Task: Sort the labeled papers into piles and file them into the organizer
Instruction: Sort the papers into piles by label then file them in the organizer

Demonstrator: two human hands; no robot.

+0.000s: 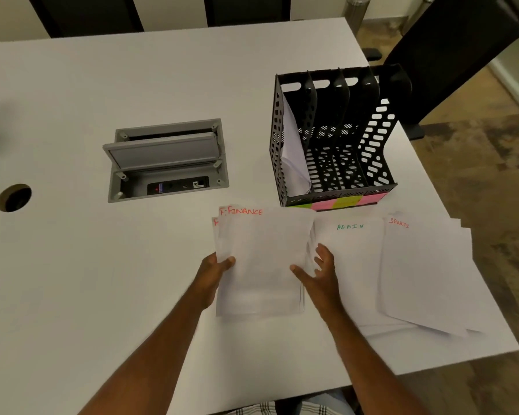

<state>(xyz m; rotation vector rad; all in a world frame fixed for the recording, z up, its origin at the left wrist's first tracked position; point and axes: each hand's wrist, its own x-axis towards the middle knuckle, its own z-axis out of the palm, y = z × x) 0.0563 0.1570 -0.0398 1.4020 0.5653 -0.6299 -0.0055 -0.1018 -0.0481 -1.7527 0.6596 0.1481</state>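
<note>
One slot of the organizer (333, 139) is filled; the Finance pile (261, 259) is pinched by the left hand (215, 272), the right hand (319, 272) spread loose, and Admin (351, 265) and Sports (426, 274) remain unfiled.

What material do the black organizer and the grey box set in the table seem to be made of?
The black organizer looks like moulded plastic with a slight sheen; its walls have regular punched slots. The grey box looks like matte plastic or painted metal, which I cannot tell; it has a hinged lid and screw posts at its corners.

a white table (132, 85) with a grey power hatch (167, 160); black chair (450, 55) on mottled brown floor (486, 163).
</note>
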